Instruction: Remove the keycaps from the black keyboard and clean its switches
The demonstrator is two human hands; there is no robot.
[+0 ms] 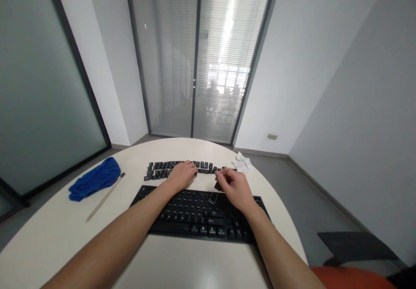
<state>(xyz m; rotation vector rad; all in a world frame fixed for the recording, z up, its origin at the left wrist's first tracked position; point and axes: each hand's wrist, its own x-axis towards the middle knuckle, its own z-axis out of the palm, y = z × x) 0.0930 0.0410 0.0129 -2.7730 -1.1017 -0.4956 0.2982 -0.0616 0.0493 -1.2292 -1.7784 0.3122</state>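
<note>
A black keyboard [208, 230] lies on the table, many of its upper keys removed so that bare switch posts show, while several lower keys remain in place. Loose black keycaps [159, 166] stand in rows just behind it. My left hand [182, 175] reaches over those rows with its fingers bent together, and a dark keycap shows at the fingertips. In my right hand [234, 186], above the keyboard's right part, a keycap puller [213, 197] is pinched by its black handle. Its wire loops point down toward the keys. My right fingers hide part of the handle.
On the left of the round white table [58, 245] lie a blue cloth [95, 180] and a thin brush [105, 198]. A crumpled white tissue [242, 162] sits near the back right edge. An orange and black chair [354, 276] stands at the lower right.
</note>
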